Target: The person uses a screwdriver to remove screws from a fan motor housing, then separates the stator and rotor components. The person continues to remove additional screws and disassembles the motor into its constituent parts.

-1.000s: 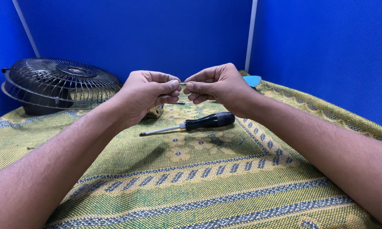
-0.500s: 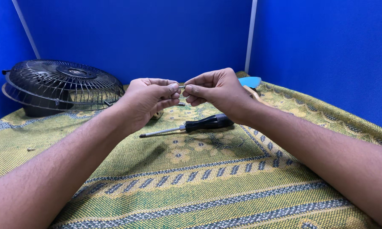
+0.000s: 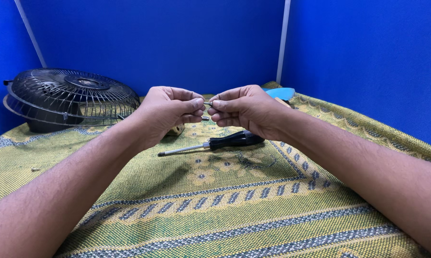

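Left hand (image 3: 170, 112) and right hand (image 3: 241, 111): pinching one small metal part (image 3: 208, 103) between fingertips, above screwdriver (image 3: 215, 143) mid-bench; fan guard (image 3: 67, 95) at far-left corner.

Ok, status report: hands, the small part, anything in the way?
Left hand and right hand raised, both pinching a small metal part. Screwdriver lies on the mat below. Nothing in the way.

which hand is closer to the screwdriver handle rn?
Right. The right hand hovers just above the screwdriver handle's black end. The left hand is raised farther left, nearer the shaft tip side.
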